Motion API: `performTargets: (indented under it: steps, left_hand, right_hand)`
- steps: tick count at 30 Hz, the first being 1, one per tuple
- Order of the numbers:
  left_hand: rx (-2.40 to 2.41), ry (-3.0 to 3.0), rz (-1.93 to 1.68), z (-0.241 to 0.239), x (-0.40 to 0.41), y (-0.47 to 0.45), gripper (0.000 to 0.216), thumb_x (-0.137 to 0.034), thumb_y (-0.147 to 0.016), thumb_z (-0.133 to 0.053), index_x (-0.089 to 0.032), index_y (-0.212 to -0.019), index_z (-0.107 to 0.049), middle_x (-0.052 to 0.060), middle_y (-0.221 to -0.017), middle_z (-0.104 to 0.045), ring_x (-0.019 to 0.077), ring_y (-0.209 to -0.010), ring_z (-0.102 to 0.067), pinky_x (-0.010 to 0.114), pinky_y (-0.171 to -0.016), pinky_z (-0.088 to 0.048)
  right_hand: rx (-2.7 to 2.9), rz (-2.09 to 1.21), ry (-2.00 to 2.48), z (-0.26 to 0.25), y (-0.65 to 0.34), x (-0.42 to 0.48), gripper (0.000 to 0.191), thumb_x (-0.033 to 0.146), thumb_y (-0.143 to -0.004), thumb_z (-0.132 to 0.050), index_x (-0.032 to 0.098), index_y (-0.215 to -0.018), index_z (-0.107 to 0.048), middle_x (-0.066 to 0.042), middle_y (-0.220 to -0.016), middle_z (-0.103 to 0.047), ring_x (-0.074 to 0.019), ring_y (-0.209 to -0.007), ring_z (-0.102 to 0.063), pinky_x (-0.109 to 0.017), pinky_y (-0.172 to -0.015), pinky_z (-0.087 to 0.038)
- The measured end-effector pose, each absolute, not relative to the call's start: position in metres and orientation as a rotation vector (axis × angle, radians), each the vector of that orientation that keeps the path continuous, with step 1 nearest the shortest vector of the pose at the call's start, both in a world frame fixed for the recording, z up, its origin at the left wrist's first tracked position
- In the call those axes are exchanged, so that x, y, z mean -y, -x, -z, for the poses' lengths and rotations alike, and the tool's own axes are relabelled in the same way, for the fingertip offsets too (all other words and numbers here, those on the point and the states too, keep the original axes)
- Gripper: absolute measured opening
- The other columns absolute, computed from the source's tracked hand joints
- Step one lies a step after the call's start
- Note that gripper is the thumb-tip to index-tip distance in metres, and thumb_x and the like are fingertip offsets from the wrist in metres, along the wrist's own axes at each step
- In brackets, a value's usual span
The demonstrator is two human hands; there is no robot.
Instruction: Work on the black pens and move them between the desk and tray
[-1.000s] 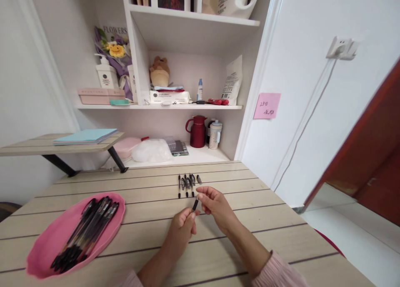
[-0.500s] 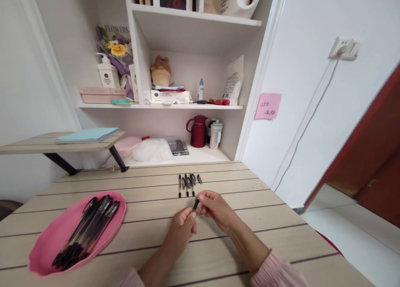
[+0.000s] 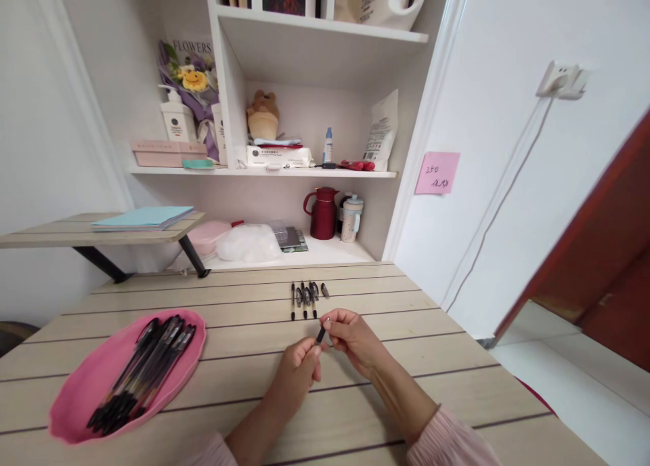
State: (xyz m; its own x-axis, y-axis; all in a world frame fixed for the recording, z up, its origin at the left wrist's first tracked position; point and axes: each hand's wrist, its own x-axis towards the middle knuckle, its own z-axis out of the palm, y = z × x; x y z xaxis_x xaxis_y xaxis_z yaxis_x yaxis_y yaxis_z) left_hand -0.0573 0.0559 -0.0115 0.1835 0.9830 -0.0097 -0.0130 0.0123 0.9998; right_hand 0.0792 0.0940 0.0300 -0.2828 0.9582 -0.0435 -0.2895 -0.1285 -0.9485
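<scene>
Both of my hands hold one black pen [image 3: 321, 334] just above the wooden table [image 3: 437, 357]. My left hand [image 3: 298, 370] is closed round the pen's lower part. My right hand [image 3: 351, 339] pinches its upper end with fingertips. Most of the pen is hidden by my fingers. Just beyond my hands lies a short row of black pens and caps [image 3: 307, 297]. At the front left a pink tray [image 3: 86, 391] holds several black pens [image 3: 145, 372].
White shelves [image 3: 264, 173] behind the table carry a red jug [image 3: 321, 213], a white cup [image 3: 350, 218], bottles and boxes. A small side table [image 3: 76, 232] with a blue folder stands at the left. A pink sticky note [image 3: 437, 173] hangs on the right wall.
My hands have stayed in place on the pen. My right fingers have shifted slightly at its upper end. The view has drifted a little.
</scene>
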Motion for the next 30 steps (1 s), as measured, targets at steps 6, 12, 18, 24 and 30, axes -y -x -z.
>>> performTargets:
  steps: [6,12,18,24,30]
  left_hand:
    - [-1.075,-1.277,-1.049,0.007,-0.054,0.057,0.031,-0.039,-0.077,-0.045,-0.013,-0.089,-0.056,-0.008,-0.043,-0.043,0.0035,-0.029,-0.024,0.019,-0.034,-0.014]
    - [-1.092,-1.347,-1.082,0.012,-0.057,0.059,0.03,-0.039,-0.077,-0.045,-0.013,-0.086,-0.057,-0.008,-0.043,-0.043,0.0049,-0.033,-0.026,0.019,-0.037,-0.018]
    - [-1.161,-1.536,-1.108,0.008,-0.056,0.063,0.028,-0.039,-0.077,-0.046,-0.016,-0.065,-0.056,-0.005,-0.047,-0.046,0.0075,-0.042,-0.035,0.02,-0.044,-0.026]
    - [-1.165,-1.524,-1.094,0.007,-0.056,0.062,0.026,-0.037,-0.078,-0.043,-0.016,-0.073,-0.058,-0.007,-0.045,-0.045,0.0072,-0.039,-0.031,0.02,-0.044,-0.024]
    - [-1.152,-1.48,-1.081,0.007,-0.056,0.062,0.027,-0.039,-0.077,-0.045,-0.016,-0.07,-0.057,-0.007,-0.045,-0.044,0.0068,-0.038,-0.03,0.02,-0.043,-0.023]
  right_hand:
    - [1.157,-1.602,0.927,-0.029,-0.08,-0.096,0.026,0.031,-0.056,-0.075,0.014,-0.068,-0.059,0.005,-0.045,-0.049,-0.0039,-0.04,-0.039,-0.017,-0.037,-0.02]
    - [1.107,-1.646,0.866,-0.031,-0.085,-0.095,0.028,0.028,-0.051,-0.077,0.012,-0.069,-0.063,0.002,-0.056,-0.055,-0.0016,-0.039,-0.036,-0.018,-0.037,-0.019]
    - [1.125,-1.588,0.861,-0.02,-0.081,-0.099,0.031,0.031,-0.051,-0.077,0.014,-0.055,-0.051,0.003,-0.047,-0.052,-0.004,-0.039,-0.039,-0.018,-0.037,-0.018]
    - [1.186,-1.69,0.83,-0.027,-0.081,-0.094,0.032,0.036,-0.057,-0.074,0.015,-0.074,-0.057,-0.001,-0.059,-0.06,-0.0049,-0.042,-0.045,-0.017,-0.037,-0.02]
    - [1.097,-1.618,0.862,-0.025,-0.08,-0.096,0.028,0.03,-0.054,-0.076,0.014,-0.067,-0.057,0.005,-0.046,-0.049,-0.0026,-0.037,-0.037,-0.017,-0.037,-0.02]
